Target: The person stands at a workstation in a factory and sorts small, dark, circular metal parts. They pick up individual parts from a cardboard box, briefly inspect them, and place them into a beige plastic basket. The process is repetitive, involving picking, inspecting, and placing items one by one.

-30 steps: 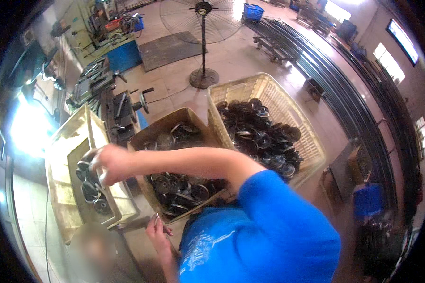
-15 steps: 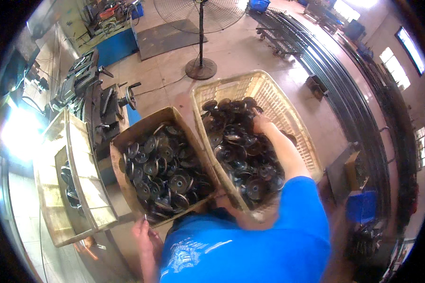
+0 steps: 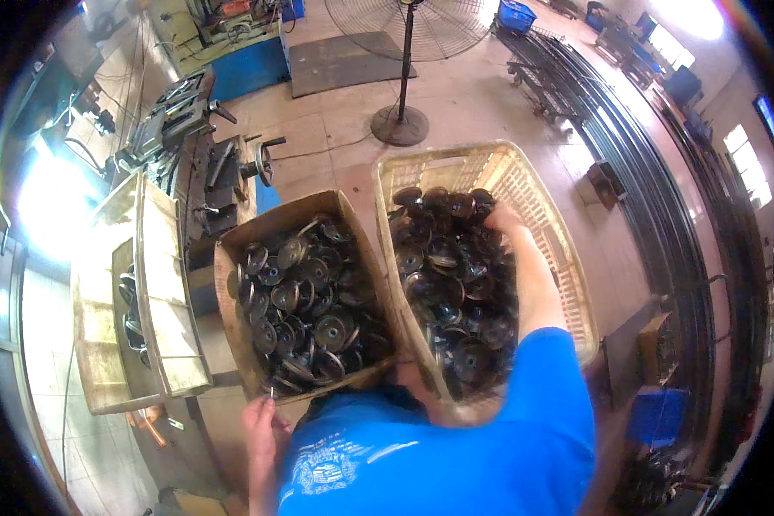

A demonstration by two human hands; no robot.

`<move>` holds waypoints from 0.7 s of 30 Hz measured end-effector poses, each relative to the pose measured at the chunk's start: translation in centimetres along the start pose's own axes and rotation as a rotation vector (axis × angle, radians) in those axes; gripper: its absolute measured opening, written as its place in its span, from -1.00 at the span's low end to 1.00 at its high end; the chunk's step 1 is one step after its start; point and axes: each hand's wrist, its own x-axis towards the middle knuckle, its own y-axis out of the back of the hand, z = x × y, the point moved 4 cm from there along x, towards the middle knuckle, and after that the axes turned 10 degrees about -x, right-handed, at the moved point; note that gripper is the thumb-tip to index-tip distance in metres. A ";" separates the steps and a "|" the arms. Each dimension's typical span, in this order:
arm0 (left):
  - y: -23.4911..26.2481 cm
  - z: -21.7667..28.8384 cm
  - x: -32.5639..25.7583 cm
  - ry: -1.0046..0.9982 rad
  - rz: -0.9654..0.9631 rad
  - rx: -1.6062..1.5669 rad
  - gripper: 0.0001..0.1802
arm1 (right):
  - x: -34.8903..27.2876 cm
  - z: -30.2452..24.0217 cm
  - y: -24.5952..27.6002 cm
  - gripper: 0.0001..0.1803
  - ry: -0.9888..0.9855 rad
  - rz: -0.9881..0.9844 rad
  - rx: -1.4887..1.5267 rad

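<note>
My right hand (image 3: 504, 218) reaches into the pale plastic crate (image 3: 571, 245), at its far right, among dark, shiny metal wheels (image 3: 471, 361). Its fingers touch the wheels there, but the fingertips are hidden. My left hand (image 3: 265, 426) is low, by the near left corner of a brown cardboard box (image 3: 232, 327). Thumb and fingers pinch a thin, pale stick (image 3: 272, 392) that points upward; its kind is too small to make out. Several similar grooved wheels (image 3: 331, 330) fill the box, heaped loosely.
Left of the box stands a yellowish plastic bin (image 3: 170, 318) with a few dark parts inside. Beyond it is a machine with a handwheel (image 3: 265, 163). A standing fan's round base (image 3: 400, 126) rests on the floor ahead. Long dark bars (image 3: 636, 181) lie along the right.
The view has shifted, so the box, crate and fan appear further right. My right hand has drawn in against the wheels at the crate's far right. My left hand keeps its pinch.
</note>
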 end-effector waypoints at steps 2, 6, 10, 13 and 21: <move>-0.2 0.1 0.2 0.010 -0.008 -0.002 -0.81 | 1.1 1.9 0.0 -0.46 -0.141 -0.004 0.125; -0.5 0.5 -0.3 0.054 0.031 -0.022 -0.83 | 0.1 0.6 -1.3 -0.44 -0.217 0.044 0.127; -0.3 -0.7 0.3 0.026 -0.021 -0.006 -0.85 | 1.7 1.5 -2.7 -0.41 -0.239 -0.074 0.317; -1.2 -1.0 1.6 0.013 -0.106 -0.014 -0.83 | 4.1 5.7 -6.3 -0.52 -0.277 0.074 0.189; -3.2 0.5 1.6 -0.068 -0.170 0.041 -0.83 | 1.2 2.3 -3.8 -0.68 -0.135 0.241 1.111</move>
